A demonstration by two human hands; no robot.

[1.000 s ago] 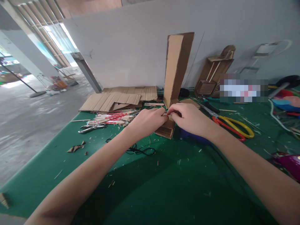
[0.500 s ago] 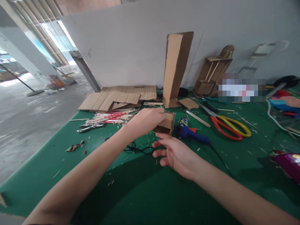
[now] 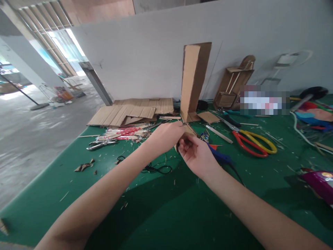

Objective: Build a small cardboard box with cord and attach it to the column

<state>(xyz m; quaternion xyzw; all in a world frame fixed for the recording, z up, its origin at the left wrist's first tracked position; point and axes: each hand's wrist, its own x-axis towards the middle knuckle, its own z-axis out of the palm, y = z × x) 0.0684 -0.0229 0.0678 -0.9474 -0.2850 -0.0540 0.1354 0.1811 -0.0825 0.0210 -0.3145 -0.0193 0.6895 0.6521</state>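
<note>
Green desk (image 3: 49,194) ahead of me, with a small cardboard box (image 3: 190,130) between both hands' fingers. Right hand (image 3: 196,154) curls its fingers around the near end; left hand (image 3: 168,136) hides its fingertips, so I can't tell their hold.

No readable text, label, brand, number or sign anywhere in view. Red marks on the wrapped sticks (image 3: 125,133) are too small and blurred to tell whether they're print; the pixelated patch (image 3: 264,100) by the wall hides any lettering that might be under it.
</note>
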